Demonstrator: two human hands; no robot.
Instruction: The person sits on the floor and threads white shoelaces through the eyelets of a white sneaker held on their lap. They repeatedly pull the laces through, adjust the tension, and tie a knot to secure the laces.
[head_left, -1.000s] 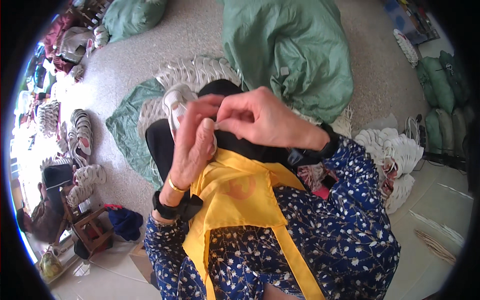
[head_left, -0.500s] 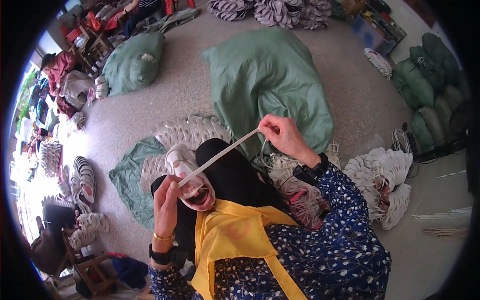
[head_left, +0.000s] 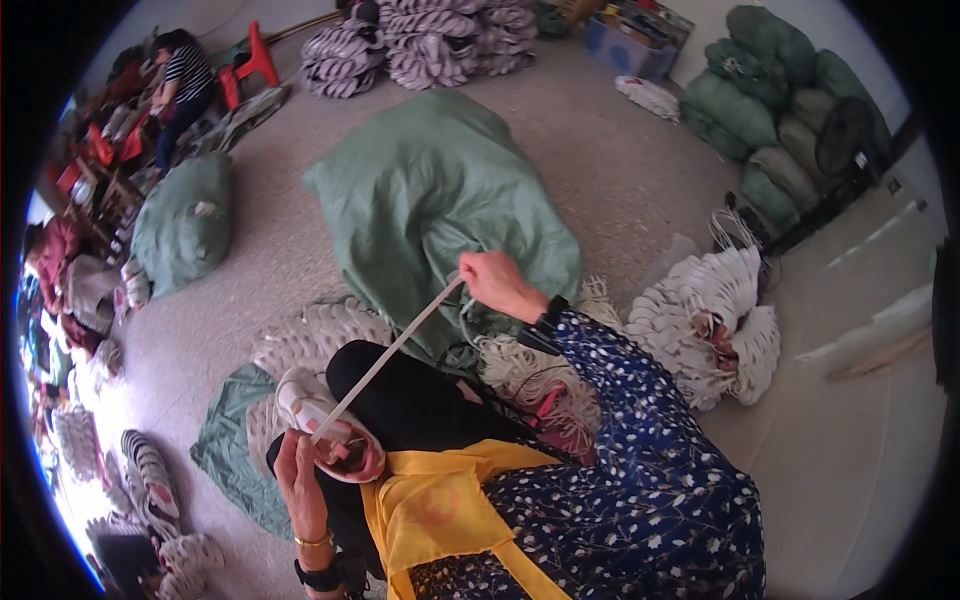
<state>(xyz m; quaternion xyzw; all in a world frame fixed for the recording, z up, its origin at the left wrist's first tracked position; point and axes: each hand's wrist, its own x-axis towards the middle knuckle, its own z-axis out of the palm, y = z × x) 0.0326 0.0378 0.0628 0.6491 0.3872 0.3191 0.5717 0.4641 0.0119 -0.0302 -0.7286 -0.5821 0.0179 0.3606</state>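
Down low, the left hand (head_left: 300,480) grips a white shoe (head_left: 325,430) on the lap. Meanwhile the right hand (head_left: 495,283) pinches its white lace (head_left: 390,350), stretched taut above a green sack (head_left: 440,200)

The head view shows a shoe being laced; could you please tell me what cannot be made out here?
- Shoe: its far side and eyelets, hidden by the left hand.
- Lace: its end, hidden inside the right hand.
- Big green sack: its contents, covered by the cloth.
- Shelves at the left edge: blurred and bent by the fisheye rim.
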